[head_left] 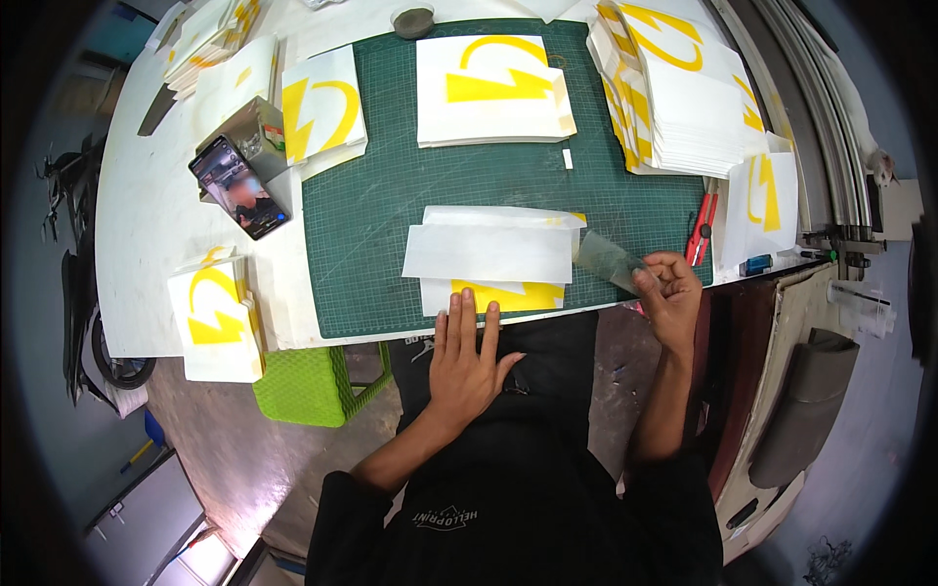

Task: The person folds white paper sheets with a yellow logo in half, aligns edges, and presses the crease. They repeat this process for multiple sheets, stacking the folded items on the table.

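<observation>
A partly folded white paper sheet point(489, 252) with yellow print lies near the front edge of the green cutting mat point(371, 234). White flaps cover its upper part, and a yellow area shows along its lower edge. My left hand point(467, 361) rests flat with its fingers stretched out, their tips on that lower edge. Between the thumb and fingers of my right hand point(670, 301) is a translucent, flat plastic strip point(608, 260). The strip's far end reaches the right side of the folded sheet.
White-and-yellow paper stacks stand on the mat's far side point(489, 122), at the far right point(689, 117) and at the near left point(210, 327). A phone point(239, 186) leans against a box. Right of the mat lies a red cutter point(702, 230); a small bowl point(413, 22) sits at the back.
</observation>
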### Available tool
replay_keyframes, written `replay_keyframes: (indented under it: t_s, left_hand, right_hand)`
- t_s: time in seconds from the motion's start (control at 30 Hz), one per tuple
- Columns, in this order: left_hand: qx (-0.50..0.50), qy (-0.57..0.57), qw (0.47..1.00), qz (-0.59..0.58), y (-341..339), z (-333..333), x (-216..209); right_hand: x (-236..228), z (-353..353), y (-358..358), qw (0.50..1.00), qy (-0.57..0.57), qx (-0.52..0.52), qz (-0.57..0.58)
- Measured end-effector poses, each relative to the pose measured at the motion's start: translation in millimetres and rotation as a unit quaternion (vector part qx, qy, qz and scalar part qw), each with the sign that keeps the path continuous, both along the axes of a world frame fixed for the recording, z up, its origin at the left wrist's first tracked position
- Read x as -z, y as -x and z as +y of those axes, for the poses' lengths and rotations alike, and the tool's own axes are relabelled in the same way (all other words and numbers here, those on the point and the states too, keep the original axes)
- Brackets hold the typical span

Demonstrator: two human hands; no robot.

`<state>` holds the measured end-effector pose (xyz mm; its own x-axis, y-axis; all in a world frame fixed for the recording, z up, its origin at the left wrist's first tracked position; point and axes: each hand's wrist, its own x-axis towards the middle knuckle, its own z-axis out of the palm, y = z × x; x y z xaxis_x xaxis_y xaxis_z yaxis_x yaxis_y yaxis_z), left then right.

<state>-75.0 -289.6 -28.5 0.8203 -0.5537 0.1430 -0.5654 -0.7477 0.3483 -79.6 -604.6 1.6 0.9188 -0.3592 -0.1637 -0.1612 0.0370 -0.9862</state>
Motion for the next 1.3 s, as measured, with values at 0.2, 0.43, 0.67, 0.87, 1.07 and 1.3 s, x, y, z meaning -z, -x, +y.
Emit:
replay_keyframes:
  t_s: [0.2, 0.43, 0.67, 0.87, 1.07, 1.3]
  left_hand:
    - [-0.002, 0.001, 1.0, -0.003, 0, 0, 1]
    - [-0.007, -0.003, 1.0, 0.006, 0, 0, -1]
    - [-0.01, -0.004, 1.0, 0.009, 1, -1, 0]
    - [-0.009, -0.007, 1.0, 0.006, 0, -2, 0]
    - [-0.002, -0.006, 1.0, 0.001, 1, -2, 0]
    - [-0.004, -0.004, 1.0, -0.001, 1, -2, 0]
  right_hand:
    - [-14, 22, -49, 0.982, 0.044, -0.177, 0.046]
    - [-2, 54, -91, 0.972, -0.07, -0.213, 0.063]
    - [1, 64, -111, 0.974, -0.198, -0.066, 0.091]
    - [10, 50, -114, 0.972, -0.205, 0.0, 0.118]
    - [10, 28, -115, 0.974, -0.172, 0.074, 0.126]
    - [11, 16, -87, 0.949, 0.155, 0.252, 0.109]
